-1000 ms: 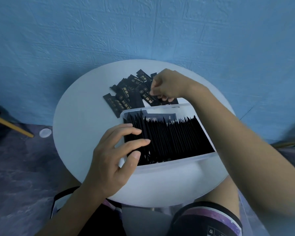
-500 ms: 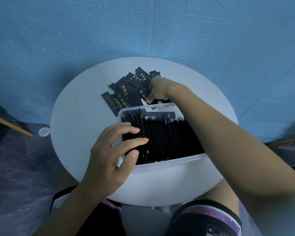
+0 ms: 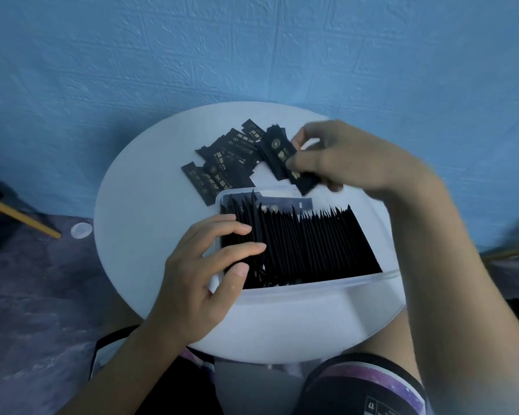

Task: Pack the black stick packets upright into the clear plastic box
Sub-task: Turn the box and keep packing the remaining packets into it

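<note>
A clear plastic box (image 3: pixel 318 287) sits on the round white table, filled with a dense row of black stick packets (image 3: pixel 309 244) standing upright. My left hand (image 3: pixel 206 274) rests on the box's left end, fingers spread over the packet tops. My right hand (image 3: pixel 342 158) hovers just above the box's far edge and pinches a few black packets with gold print (image 3: pixel 283 157). A loose pile of the same packets (image 3: pixel 225 163) lies flat on the table behind the box, to the left of my right hand.
The round white table (image 3: pixel 138 235) stands against a blue textured wall (image 3: pixel 252 49). A wooden stick-like leg (image 3: pixel 18 215) and a small white disc (image 3: pixel 81 230) lie on the floor at the left. My knees are under the table's near edge.
My right hand has lifted away from the loose pile with a few packets pinched in it and moved right and up. My left hand has stayed on the packed row.
</note>
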